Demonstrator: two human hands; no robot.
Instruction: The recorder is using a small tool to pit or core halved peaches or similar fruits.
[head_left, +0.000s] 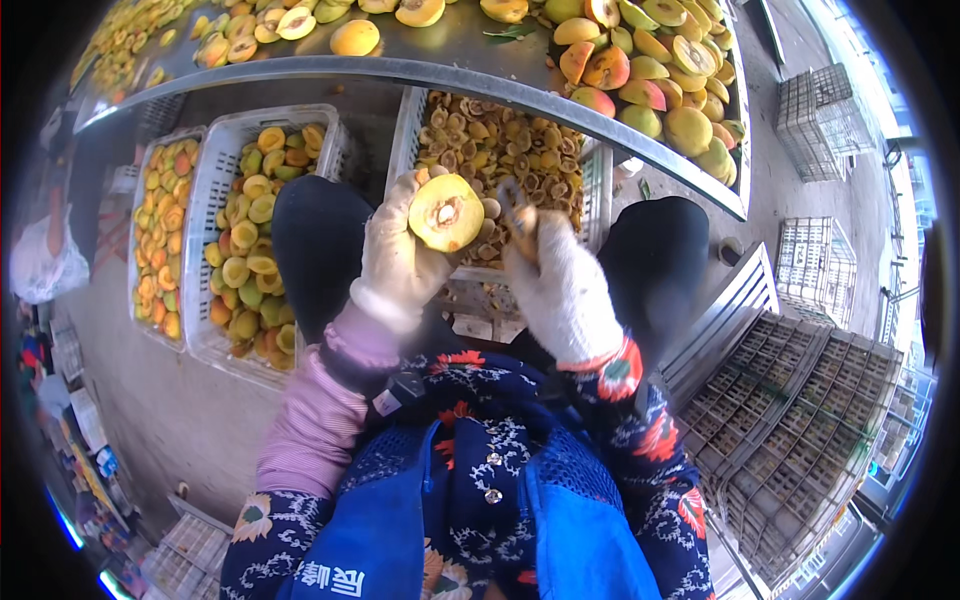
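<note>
My left hand (397, 251), in a pale glove, grips a halved yellow peach (446, 213) with its cut face up and a broken pit at its centre. To its right, my right hand (555, 277), in a white knitted glove, is closed around the handle of a small pitting tool (516, 210); its metal tip looks blurred. Below both hands, between my knees, stands a crate of pits and scraps (401, 146). On the metal table (465, 73) ahead lie many peach halves (694, 56), piled at the right. One yellow peach piece (355, 37) sits near the table's edge.
Left of my knee stand a white plastic crate (199, 300) of peach halves and a narrower crate (135, 247) of them. Stacked crates (795, 405) and a slatted metal bench (720, 315) are at the right. A person's arm (56, 217) shows at the far left beside a plastic bag.
</note>
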